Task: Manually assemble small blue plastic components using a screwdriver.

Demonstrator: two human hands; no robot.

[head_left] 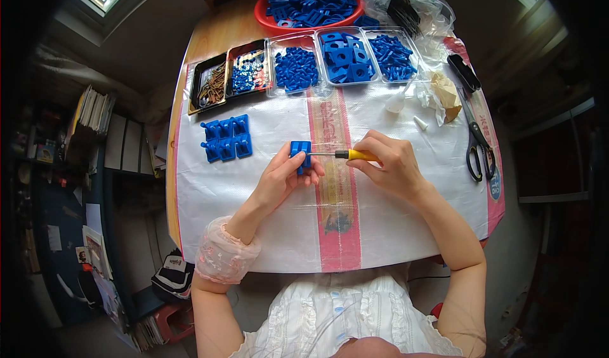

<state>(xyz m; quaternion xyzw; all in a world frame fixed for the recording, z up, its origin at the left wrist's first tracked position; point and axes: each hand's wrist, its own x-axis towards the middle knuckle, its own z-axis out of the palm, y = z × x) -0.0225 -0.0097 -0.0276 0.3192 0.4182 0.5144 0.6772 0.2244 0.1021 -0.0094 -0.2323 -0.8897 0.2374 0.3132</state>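
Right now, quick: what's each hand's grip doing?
Left hand: closed, holding a blue part.
Right hand: closed, holding the screwdriver, its shaft pointing at that part.

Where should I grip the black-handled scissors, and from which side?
Grip the scissors by the black handle loops, probably coming from the near side with the right hand once it is free of the yellow-handled screwdriver. The loops lie toward the person and the blades point away, so that approach should keep fingers off them.
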